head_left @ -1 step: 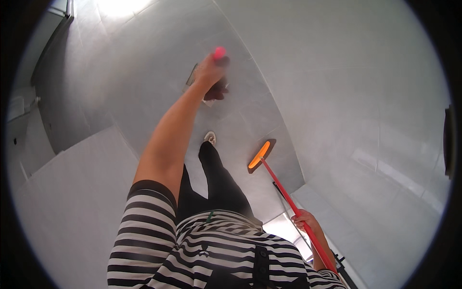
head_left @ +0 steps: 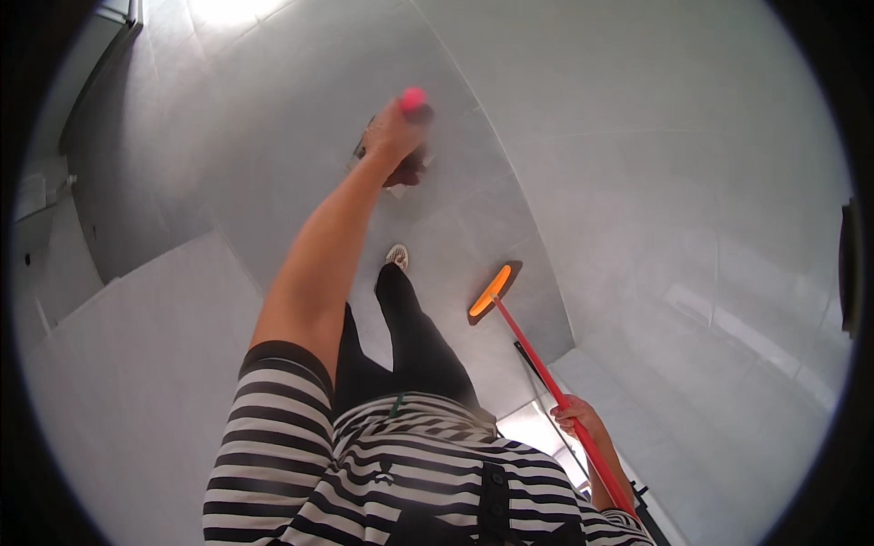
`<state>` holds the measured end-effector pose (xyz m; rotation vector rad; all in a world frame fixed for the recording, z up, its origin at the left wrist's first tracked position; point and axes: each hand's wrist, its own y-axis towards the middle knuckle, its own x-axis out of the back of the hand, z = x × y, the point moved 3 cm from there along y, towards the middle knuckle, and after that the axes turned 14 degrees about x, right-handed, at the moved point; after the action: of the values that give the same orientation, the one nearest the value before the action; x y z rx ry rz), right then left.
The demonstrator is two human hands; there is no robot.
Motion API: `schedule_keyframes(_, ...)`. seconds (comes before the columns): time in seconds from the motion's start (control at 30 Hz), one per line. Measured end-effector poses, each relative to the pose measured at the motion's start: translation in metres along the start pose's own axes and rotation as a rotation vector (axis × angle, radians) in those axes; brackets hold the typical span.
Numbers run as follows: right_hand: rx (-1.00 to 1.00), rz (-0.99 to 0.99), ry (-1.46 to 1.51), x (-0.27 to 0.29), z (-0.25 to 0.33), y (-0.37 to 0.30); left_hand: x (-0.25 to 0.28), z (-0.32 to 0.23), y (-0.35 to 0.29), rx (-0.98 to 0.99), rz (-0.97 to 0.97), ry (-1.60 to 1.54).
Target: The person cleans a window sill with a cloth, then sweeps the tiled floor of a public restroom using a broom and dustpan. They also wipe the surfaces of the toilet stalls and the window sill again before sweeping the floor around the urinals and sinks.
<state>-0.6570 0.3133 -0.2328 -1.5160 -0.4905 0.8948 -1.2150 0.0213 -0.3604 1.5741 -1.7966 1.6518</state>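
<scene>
My left hand (head_left: 393,135) is stretched out far ahead, its fingers closed round something with a bright pink rounded end (head_left: 413,99). Motion and blur hide what kind of thing it is. Just below that hand shows a dark reddish-brown part (head_left: 407,175); a pale, straight-edged thing (head_left: 358,155) peeks out behind it. At the lower right, my right hand (head_left: 577,416) grips the red handle of a broom (head_left: 526,350). The broom's orange head (head_left: 492,293), with brown bristles, rests on the floor to the right of my shoe (head_left: 397,256).
Grey tiled floor (head_left: 264,136) meets a pale wall (head_left: 674,182) along the right. A thin dark pole (head_left: 530,364) stands beside the broom handle. At the lower left is a large white surface (head_left: 146,364). A dark frame edge (head_left: 114,64) runs down the upper left.
</scene>
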Motion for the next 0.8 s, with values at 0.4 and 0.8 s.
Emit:
schedule_keyframes(0.4, 0.188, -0.011, 0.141, -0.206, -0.147, -0.021, 0.262, 0.375, -0.114, -0.014, 0.126, -0.768)
schedule_keyframes(0.8, 0.270, 0.202, -0.380, -0.414, 0.005, 0.039, 0.266, 0.499, -0.162, 0.101, 0.160, -0.892)
